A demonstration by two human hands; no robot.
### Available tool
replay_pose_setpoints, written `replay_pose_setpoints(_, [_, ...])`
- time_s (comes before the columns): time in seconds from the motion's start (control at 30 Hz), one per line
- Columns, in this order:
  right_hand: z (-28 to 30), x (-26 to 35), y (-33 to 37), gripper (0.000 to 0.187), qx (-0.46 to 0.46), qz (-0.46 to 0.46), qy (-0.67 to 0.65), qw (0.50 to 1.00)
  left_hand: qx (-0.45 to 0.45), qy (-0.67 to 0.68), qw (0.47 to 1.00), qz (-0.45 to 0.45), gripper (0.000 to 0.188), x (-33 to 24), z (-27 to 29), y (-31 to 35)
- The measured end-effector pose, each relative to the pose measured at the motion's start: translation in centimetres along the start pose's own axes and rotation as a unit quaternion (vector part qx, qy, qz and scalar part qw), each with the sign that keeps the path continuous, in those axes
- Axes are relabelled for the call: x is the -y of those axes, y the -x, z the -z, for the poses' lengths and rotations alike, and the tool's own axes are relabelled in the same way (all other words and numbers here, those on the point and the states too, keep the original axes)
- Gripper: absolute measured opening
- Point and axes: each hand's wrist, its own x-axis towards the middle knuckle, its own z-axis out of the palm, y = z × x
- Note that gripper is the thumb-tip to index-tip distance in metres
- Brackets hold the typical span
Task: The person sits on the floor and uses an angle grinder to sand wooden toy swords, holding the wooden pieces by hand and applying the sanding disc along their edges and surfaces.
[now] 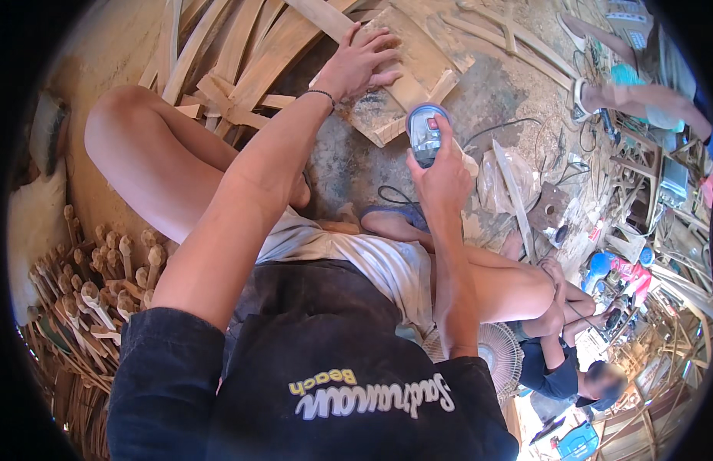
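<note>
My left hand (365, 63) lies with its fingers spread on a flat wooden piece (414, 50) with raised edge strips, in front of me on the floor. A long pale wood strip (319, 17) runs up from beside those fingers. In my right hand (442, 175) is a hand-held power tool (427, 138), grey and blue with a rounded top and a small red patch. It is at the near right corner of the wooden piece. Its underside is hidden, so I cannot tell whether it touches the wood.
Curved wooden parts (241, 58) are heaped at the far left. Several carved-ended sticks (114, 269) stand bundled at my left. A dark cord (501, 127) lies on the dusty floor. To the right are a plastic bag (506, 180), a fan (496, 349) and a seated person (552, 369); another person's leg (629, 96) is farther off.
</note>
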Motion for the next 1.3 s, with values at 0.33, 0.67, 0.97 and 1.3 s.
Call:
replay_pose_setpoints(0.33, [0.2,0.1,0.0,0.092,0.001,0.000,-0.008,1.000,-0.002,-0.005,1.000,-0.007,0.055,0.1,-0.2,-0.2])
replay_pose_setpoints(0.67, [0.4,-0.7,0.7,0.089,-0.014,0.013,-0.064,0.998,-0.010,0.026,1.000,-0.005,0.056,0.3,-0.9,-0.1])
replay_pose_setpoints(0.97, [-0.9,-1.6,0.9,0.092,-0.032,0.033,-0.053,0.998,0.014,0.022,1.000,0.004,0.053,0.8,-0.8,0.1])
replay_pose_setpoints(1.3, [0.2,-0.5,2.1,0.089,0.007,0.011,-0.011,1.000,0.015,0.020,1.000,0.000,0.052,0.1,-0.9,-0.4])
